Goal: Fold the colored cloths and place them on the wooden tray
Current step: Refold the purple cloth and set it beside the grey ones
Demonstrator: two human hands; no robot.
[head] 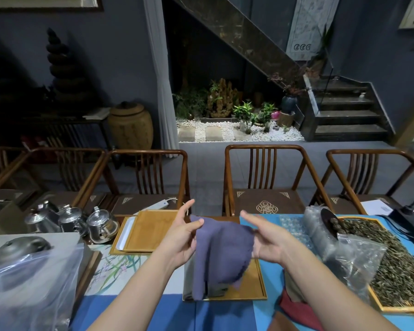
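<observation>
Above tray (256,291), cloth (221,252) between grips.

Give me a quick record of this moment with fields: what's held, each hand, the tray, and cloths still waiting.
held: purple cloth, lifted above the wooden tray
left hand: grip on the cloth's left top edge
right hand: grip on its right edge
tray: something dark already lies on it
waiting: red cloth, under the right forearm
</observation>
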